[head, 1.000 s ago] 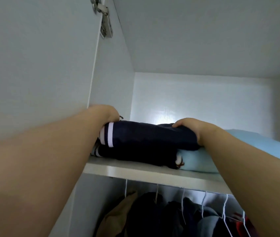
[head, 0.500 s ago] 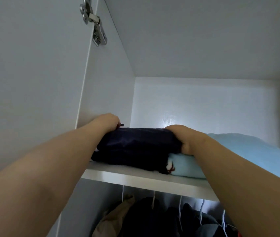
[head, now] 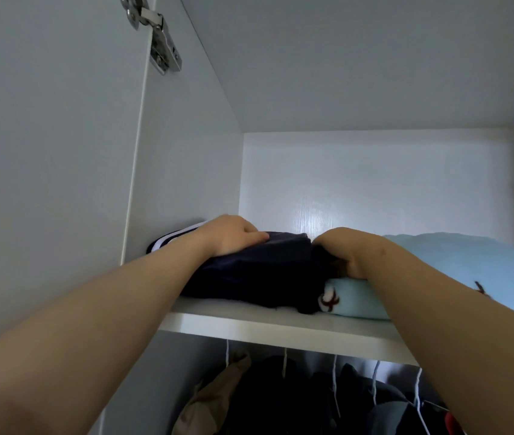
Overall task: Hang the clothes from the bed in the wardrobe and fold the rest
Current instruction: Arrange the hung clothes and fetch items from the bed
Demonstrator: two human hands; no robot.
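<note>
White wardrobe interior, seen from below its top shelf (head: 280, 328). Nearest, two bare forearms reach upward, their elbows out of frame. Under the shelf, dark hanging clothes (head: 280, 397) are cut off at the bottom edge, and the separate garments are indistinct. On the shelf's left end lies the folded navy garment (head: 265, 271). Left hand (head: 230, 235) rests on top, fingers extended. Right hand (head: 346, 249) curls against the garment's right end with its fingertips hidden, so grip cannot be confirmed. Light blue bundle (head: 468, 265) touches it and runs out of frame.
</note>
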